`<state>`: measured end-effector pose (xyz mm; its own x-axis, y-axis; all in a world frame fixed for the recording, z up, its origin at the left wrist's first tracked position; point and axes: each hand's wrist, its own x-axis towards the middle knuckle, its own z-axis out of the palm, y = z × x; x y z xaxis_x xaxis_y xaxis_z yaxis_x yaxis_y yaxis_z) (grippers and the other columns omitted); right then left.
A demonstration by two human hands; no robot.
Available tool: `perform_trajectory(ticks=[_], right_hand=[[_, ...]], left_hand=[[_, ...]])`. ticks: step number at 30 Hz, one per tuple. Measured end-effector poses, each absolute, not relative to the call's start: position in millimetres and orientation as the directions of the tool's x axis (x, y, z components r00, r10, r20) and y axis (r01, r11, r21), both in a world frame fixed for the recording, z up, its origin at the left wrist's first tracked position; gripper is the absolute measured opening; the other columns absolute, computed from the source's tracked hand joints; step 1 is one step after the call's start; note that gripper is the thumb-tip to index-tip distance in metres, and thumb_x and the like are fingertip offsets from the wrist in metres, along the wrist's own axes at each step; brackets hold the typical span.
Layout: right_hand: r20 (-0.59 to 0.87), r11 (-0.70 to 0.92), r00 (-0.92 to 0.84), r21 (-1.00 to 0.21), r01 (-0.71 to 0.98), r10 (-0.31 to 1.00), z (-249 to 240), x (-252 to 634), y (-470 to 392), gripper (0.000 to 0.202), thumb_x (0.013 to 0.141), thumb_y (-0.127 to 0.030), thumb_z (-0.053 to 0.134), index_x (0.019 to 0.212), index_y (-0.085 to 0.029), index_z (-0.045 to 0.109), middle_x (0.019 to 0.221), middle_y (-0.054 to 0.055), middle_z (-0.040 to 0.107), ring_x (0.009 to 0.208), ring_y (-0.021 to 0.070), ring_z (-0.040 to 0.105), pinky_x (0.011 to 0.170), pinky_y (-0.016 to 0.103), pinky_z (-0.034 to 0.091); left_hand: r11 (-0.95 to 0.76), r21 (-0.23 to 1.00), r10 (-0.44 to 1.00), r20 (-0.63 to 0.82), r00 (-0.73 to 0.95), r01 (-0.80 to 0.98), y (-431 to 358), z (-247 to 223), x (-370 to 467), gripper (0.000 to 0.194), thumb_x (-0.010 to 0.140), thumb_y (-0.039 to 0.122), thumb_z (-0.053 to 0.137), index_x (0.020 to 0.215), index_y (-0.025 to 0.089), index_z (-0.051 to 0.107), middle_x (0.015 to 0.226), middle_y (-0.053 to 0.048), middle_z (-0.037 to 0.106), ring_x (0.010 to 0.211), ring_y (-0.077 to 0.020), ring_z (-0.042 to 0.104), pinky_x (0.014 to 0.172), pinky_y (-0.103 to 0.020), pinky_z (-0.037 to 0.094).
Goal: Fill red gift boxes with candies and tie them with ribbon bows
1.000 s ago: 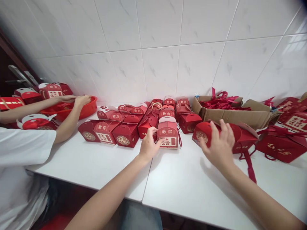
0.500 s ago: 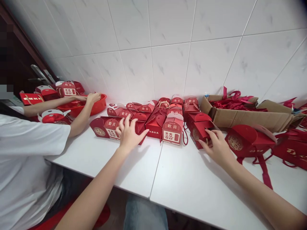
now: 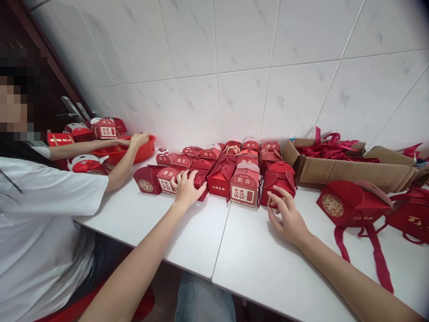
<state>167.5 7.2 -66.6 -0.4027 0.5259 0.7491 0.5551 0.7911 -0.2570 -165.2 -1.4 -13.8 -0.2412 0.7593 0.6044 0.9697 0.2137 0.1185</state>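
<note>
My left hand (image 3: 188,188), fingers spread, is at the front of a red gift box (image 3: 202,173) in the cluster of boxes; whether the fingertips press on it I cannot tell. On the right, my right hand (image 3: 288,219) has its fingers apart at the lower front of another red gift box (image 3: 280,175), gripping nothing. Between them stand a red box (image 3: 219,180) with gold lettering and a box with a white label (image 3: 244,188), side by side. Left of my left hand is one more labelled box (image 3: 165,182).
Farther right, a red gift box (image 3: 351,205) trails a ribbon (image 3: 382,264) over the white table (image 3: 254,259). Behind it, a cardboard box (image 3: 348,172) holds red ribbons. At left, a person in a white shirt (image 3: 50,192) reaches into a red basin (image 3: 145,151). A tiled wall stands behind.
The box by my right hand has turned and shifted left, lining up with the row. My right hand has drawn down to its lower front. My left hand has barely moved.
</note>
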Motion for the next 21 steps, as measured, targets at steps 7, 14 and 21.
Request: perform_trajectory(ticks=[7, 14, 21], right_hand=[[0.716, 0.789, -0.451, -0.228, 0.571, 0.533, -65.9, 166.8, 1.0, 0.044, 0.089, -0.020, 0.045, 0.133, -0.023, 0.040, 0.137, 0.018, 0.040, 0.114, 0.0261, 0.055, 0.077, 0.039, 0.056], [0.754, 0.798, -0.453, -0.154, 0.583, 0.476, -62.7, 162.6, -0.7, 0.041, 0.089, -0.019, 0.046, 0.129, -0.019, 0.043, 0.133, 0.019, 0.043, 0.109, 0.0256, 0.057, 0.083, 0.042, 0.052], [0.916, 0.546, -0.142, -0.094, 0.832, 0.375, -18.8, 244.0, -22.4, 0.049, 0.081, -0.032, 0.061, 0.127, -0.026, 0.046, 0.124, 0.016, 0.052, 0.120, 0.0353, 0.049, 0.099, 0.056, 0.038]], left_hand=[[0.171, 0.093, 0.819, 0.539, -0.194, 0.981, -12.1, -6.5, -170.0, 0.050, 0.080, 0.051, 0.054, 0.119, 0.020, 0.058, 0.128, -0.022, 0.053, 0.124, -0.0365, 0.043, 0.103, -0.061, 0.020], [0.185, 0.099, 0.850, 0.483, -0.210, 0.978, -6.9, -1.5, -165.5, 0.063, 0.080, 0.061, 0.049, 0.128, 0.021, 0.051, 0.138, -0.023, 0.043, 0.135, -0.0380, 0.028, 0.105, -0.064, 0.014], [0.124, 0.126, 0.782, 0.599, -0.175, 0.984, -11.0, 6.1, -141.8, 0.081, 0.075, 0.065, 0.054, 0.138, 0.016, 0.038, 0.145, -0.026, 0.024, 0.138, -0.0442, 0.015, 0.105, -0.065, 0.013]])
